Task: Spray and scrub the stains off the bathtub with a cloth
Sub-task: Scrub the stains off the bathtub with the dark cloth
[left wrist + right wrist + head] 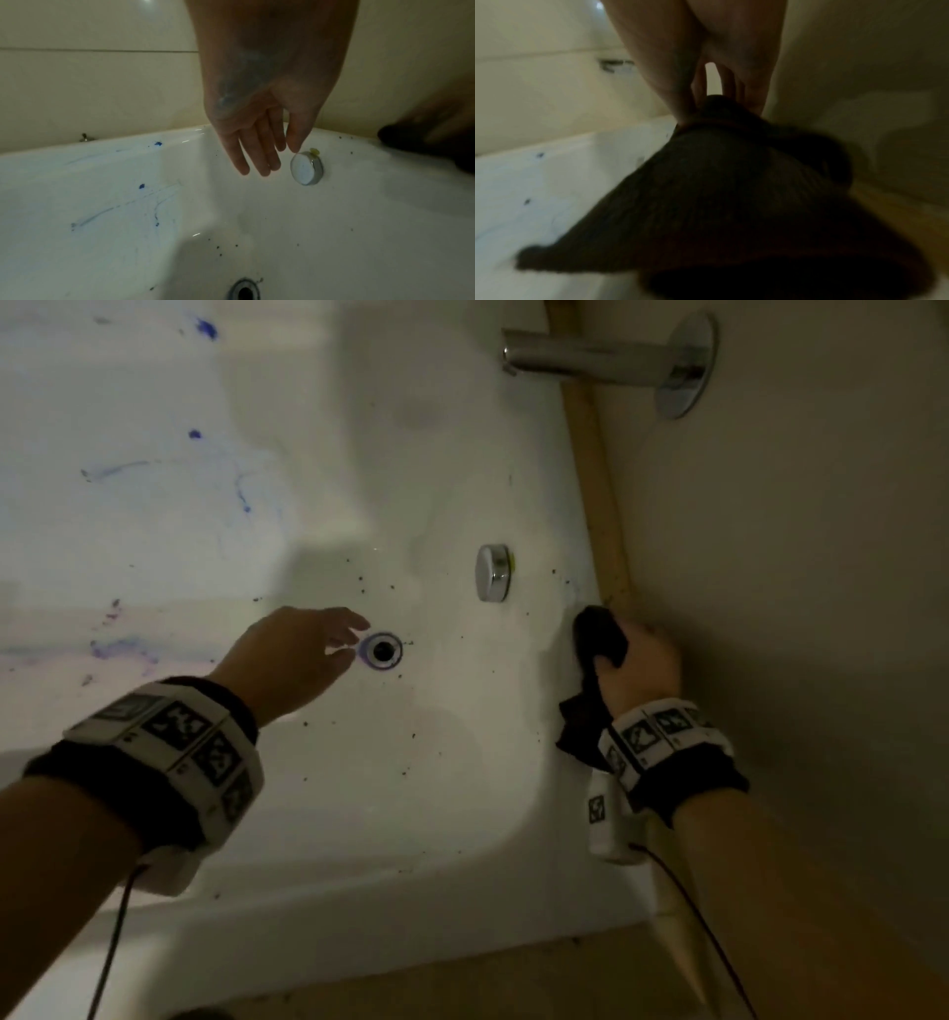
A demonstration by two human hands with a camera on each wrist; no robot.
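Right hand [639,667] grips the dark cloth [598,634] at the tub [436,788] corner rim, against the wall [796,557]. Left hand [292,654], fingers straight and empty, hovers near the drain [381,650] (specks around). Blue stains [205,328] mark the far side.

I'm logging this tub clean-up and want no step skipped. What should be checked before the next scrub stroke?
1. Cloth held by right hand: ok.
2. Cloth touching the bathtub: cannot tell, blurred.
3. Left hand empty, fingers straight: ok.
4. Spray bottle within view: not ok, none seen.
5. Blue stains gone: not ok.
6. Dark specks near the drain cleared: not ok.
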